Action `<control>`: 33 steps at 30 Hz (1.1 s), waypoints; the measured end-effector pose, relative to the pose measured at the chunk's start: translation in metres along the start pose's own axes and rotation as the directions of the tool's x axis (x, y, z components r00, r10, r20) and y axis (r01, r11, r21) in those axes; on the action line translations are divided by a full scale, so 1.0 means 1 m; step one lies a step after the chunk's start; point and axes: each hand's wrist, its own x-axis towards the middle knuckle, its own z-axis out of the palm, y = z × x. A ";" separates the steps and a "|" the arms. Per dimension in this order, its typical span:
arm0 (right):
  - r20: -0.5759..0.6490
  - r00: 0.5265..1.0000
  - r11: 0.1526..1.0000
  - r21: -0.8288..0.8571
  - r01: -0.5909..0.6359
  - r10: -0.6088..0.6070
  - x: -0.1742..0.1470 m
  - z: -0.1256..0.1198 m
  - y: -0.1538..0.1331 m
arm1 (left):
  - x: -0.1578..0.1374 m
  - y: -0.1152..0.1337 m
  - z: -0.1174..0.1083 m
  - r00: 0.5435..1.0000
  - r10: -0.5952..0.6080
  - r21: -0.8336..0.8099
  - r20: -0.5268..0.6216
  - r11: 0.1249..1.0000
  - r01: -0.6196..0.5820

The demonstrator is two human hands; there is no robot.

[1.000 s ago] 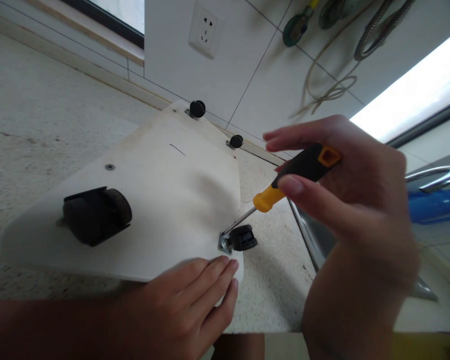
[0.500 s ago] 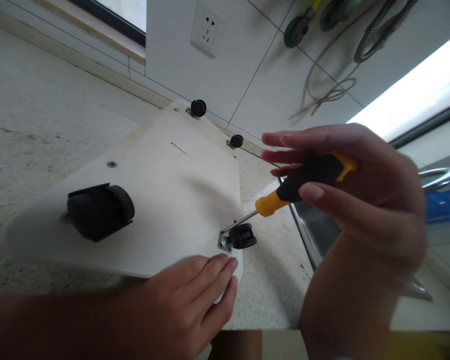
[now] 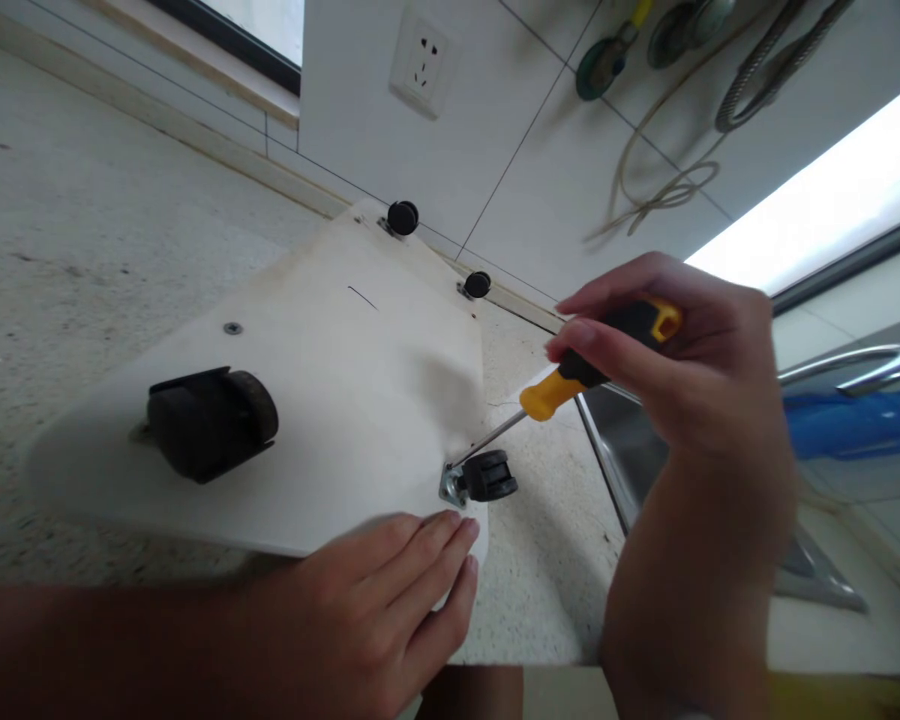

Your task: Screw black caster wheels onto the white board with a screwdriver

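My right hand (image 3: 720,375) is closed around the handle of a black and yellow screwdriver (image 3: 546,394). The screwdriver slants down to the left, its tip at a corner of the small metal mounting plate (image 3: 451,487) of a black caster wheel (image 3: 489,476). This caster sits near the right end of a white board (image 3: 330,420). My left hand (image 3: 390,605) lies on the board's near edge, fingers stretched out flat just below the plate; its thumb is hidden. A larger-looking black caster (image 3: 210,424) stands on the board's left part, beside a screw (image 3: 232,328).
Two more casters, one left (image 3: 403,217) and one right (image 3: 477,285), stand at the board's far end by the tiled wall. The board lies on a speckled countertop (image 3: 67,240). On the right are a metal sink (image 3: 607,450), a curved faucet (image 3: 885,365) and a blue object (image 3: 855,420).
My right hand has shifted left and its fingers have closed more tightly around the screwdriver handle. The tip stays at the mounting plate. My left hand keeps its place on the board.
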 end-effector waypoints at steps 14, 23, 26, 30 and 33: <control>-0.108 0.988 0.886 -0.440 -0.147 0.111 -0.006 -0.001 -0.020 | -0.002 0.002 0.001 1.000 -0.012 -0.001 -0.011 1.000 0.012; -0.030 0.993 0.968 -0.222 -0.120 0.116 -0.003 -0.002 -0.012 | 0.001 0.001 0.001 1.000 -0.017 0.001 -0.005 1.000 0.017; -0.096 0.988 0.876 -0.458 -0.154 0.123 -0.005 -0.002 -0.022 | 0.002 0.000 0.001 1.000 -0.011 0.009 -0.004 1.000 0.011; 0.092 0.995 1.000 0.007 -0.029 0.028 -0.012 0.000 -0.029 | 0.001 -0.001 0.001 1.000 -0.001 0.017 -0.008 1.000 0.001; 0.070 0.994 0.996 0.000 -0.084 0.084 -0.010 -0.001 -0.023 | 0.000 0.000 0.001 1.000 -0.013 0.016 -0.013 1.000 0.013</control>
